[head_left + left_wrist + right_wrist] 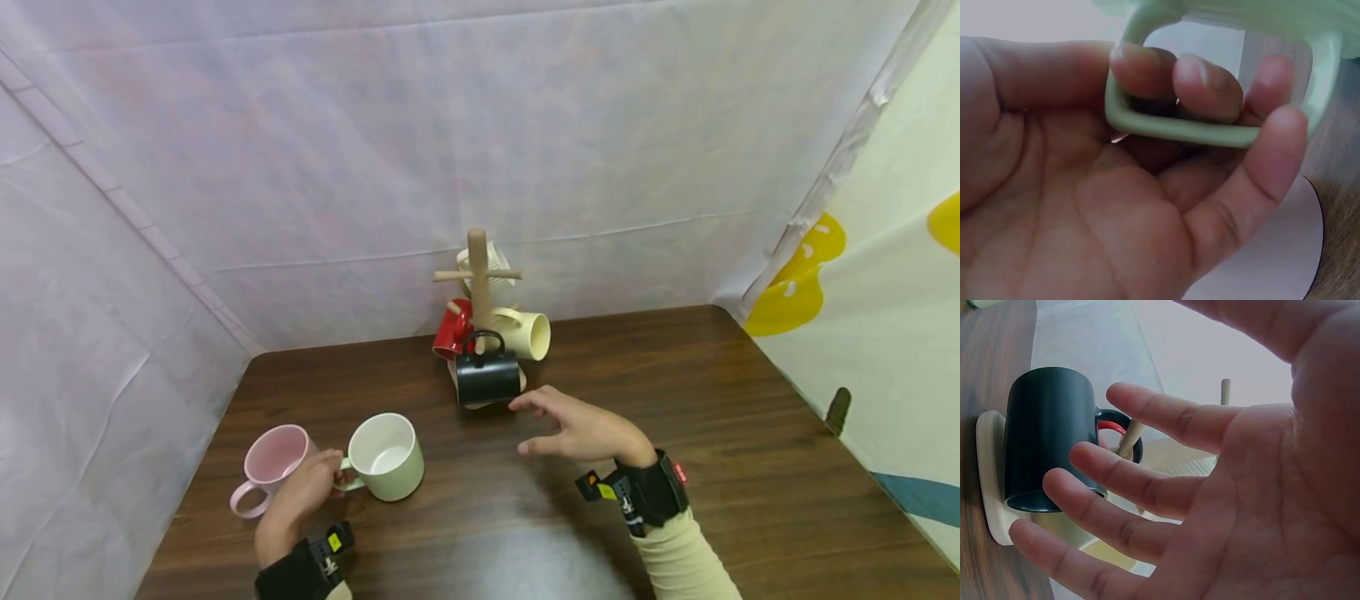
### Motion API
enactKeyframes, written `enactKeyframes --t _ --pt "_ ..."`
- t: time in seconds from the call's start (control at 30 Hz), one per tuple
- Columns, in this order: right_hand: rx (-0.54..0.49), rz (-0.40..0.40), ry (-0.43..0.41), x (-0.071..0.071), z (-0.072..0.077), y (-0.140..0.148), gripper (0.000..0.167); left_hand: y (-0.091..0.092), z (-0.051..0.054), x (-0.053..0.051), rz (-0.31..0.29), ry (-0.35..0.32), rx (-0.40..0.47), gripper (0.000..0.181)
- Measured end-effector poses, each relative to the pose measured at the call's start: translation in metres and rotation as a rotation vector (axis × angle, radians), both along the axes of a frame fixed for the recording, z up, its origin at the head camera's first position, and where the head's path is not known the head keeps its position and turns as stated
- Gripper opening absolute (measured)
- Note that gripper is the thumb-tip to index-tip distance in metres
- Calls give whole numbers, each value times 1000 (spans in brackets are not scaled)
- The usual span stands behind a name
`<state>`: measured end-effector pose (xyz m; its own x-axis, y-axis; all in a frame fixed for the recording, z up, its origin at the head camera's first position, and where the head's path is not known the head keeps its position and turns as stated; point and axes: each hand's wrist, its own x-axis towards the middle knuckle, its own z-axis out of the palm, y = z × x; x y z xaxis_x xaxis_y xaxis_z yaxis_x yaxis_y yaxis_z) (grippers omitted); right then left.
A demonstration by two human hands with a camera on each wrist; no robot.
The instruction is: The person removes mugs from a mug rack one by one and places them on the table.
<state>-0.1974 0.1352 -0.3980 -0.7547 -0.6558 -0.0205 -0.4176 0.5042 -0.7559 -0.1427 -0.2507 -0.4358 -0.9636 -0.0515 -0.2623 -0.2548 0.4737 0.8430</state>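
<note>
My left hand has its fingers hooked through the handle of a light green mug with a white inside. The mug is upright at the table's left half. Beside that hand a pink mug stands with its handle toward the left. My right hand, fingers spread and holding nothing, hovers just right of a black mug. The black mug hangs sideways by its handle on a peg of a wooden mug tree. In the right wrist view the palm faces the black mug.
On the mug tree also hang a red mug, a cream mug and a white ribbed mug, partly behind the post. The dark wooden table meets a pale cloth wall at the back.
</note>
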Motion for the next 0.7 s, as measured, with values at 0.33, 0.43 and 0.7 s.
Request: enactKeyframes --t 0.33,0.43,0.7 --pt "11 -1 -6 -2 -1 1 58 -1 0 2 -10 0 6 29" --pt "13 2 -4 -2 -1 2 58 -2 3 3 -15 23 -76 32" --pt "27 -3 14 -3 -3 4 53 -5 10 5 -35 95 -258 28"
